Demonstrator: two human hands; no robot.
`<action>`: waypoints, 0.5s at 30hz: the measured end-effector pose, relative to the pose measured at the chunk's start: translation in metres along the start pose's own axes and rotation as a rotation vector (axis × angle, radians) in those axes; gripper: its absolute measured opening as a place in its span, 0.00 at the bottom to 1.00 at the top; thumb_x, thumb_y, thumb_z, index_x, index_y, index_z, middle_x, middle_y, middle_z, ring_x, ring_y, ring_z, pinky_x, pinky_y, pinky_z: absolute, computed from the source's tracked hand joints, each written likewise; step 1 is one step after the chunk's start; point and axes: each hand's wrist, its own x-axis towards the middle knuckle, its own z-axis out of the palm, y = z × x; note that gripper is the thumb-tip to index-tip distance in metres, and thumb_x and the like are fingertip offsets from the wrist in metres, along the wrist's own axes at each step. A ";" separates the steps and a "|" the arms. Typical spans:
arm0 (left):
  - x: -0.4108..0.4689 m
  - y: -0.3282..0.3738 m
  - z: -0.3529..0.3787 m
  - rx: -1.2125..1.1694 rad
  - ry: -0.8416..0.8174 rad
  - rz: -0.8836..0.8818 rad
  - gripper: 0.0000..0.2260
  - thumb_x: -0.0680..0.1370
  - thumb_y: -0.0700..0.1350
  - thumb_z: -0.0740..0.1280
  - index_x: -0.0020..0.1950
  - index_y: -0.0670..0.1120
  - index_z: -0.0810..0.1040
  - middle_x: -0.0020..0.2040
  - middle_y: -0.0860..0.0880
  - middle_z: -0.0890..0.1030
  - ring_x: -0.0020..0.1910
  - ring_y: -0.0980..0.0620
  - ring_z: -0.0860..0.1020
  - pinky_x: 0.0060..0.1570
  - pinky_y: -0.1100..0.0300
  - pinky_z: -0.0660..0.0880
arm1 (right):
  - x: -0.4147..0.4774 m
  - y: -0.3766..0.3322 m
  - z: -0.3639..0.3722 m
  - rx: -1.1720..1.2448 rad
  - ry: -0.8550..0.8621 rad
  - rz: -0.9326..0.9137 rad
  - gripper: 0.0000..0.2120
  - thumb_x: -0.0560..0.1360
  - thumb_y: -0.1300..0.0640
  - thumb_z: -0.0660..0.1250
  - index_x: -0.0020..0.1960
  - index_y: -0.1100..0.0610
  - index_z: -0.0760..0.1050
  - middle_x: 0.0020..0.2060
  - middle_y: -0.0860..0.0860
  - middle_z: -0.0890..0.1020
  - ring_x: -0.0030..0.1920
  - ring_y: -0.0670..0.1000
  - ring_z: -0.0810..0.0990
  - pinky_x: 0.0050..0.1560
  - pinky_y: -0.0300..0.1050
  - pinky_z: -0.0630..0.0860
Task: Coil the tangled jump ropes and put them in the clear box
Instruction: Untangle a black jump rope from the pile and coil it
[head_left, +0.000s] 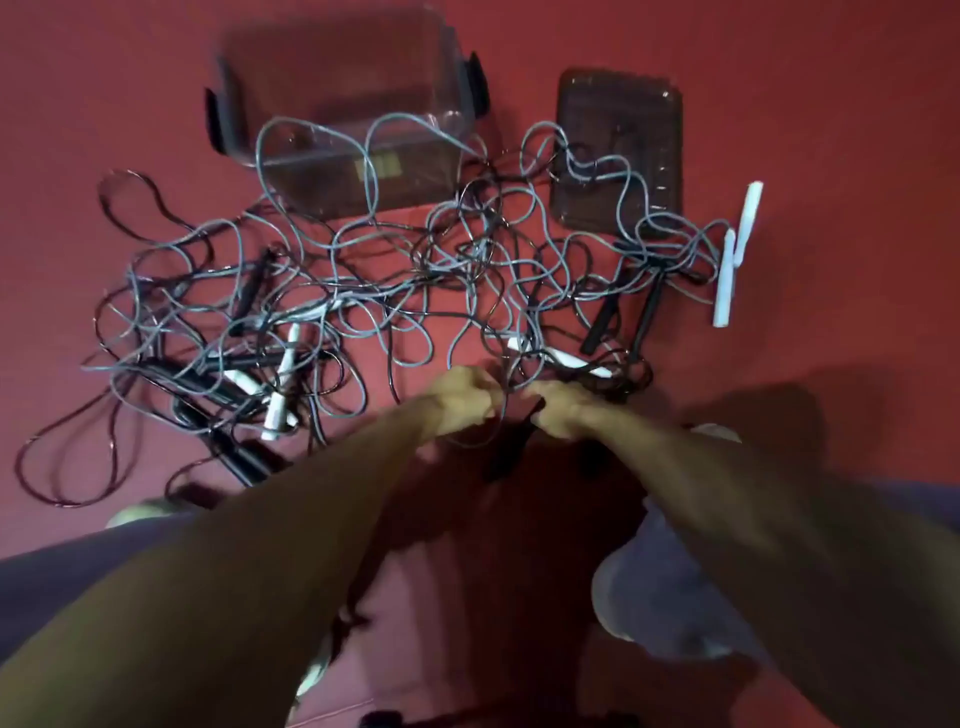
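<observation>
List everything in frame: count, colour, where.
jump ropes: several, exact count unclear; grey and black cords; one tangle across the floor, loops over the box's near wall and the lid
white handles: at least six; white; two at far right, the rest in the tangle
black handles: several; black; scattered in the tangle
clear box: one; clear, black latches; open, top centre
lid: one; clear; flat, right of the box
floor: red
trouser legs: two; grey; bottom corners
left-hand grip: curled on a cord, tangle's near edge
right-hand grip: seems curled on a black handle, beside the left
</observation>
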 end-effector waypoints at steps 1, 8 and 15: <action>0.005 -0.005 0.002 -0.050 0.002 -0.003 0.08 0.77 0.34 0.62 0.43 0.44 0.78 0.35 0.46 0.77 0.34 0.49 0.75 0.39 0.61 0.77 | 0.003 0.000 0.005 -0.028 -0.003 0.009 0.20 0.75 0.59 0.61 0.66 0.50 0.71 0.65 0.59 0.74 0.64 0.60 0.74 0.62 0.49 0.71; 0.005 -0.014 0.002 -0.040 -0.029 -0.057 0.09 0.78 0.35 0.61 0.52 0.44 0.79 0.37 0.49 0.77 0.36 0.52 0.76 0.30 0.68 0.71 | -0.015 -0.010 -0.008 -0.064 0.075 0.004 0.16 0.76 0.63 0.60 0.62 0.63 0.76 0.63 0.58 0.78 0.64 0.60 0.74 0.64 0.47 0.71; -0.030 0.023 -0.021 0.053 0.005 0.058 0.12 0.75 0.38 0.69 0.58 0.44 0.79 0.47 0.49 0.78 0.48 0.51 0.77 0.41 0.66 0.71 | -0.054 -0.033 -0.052 0.408 -0.008 -0.178 0.08 0.79 0.63 0.58 0.49 0.63 0.76 0.42 0.62 0.85 0.32 0.55 0.83 0.23 0.36 0.70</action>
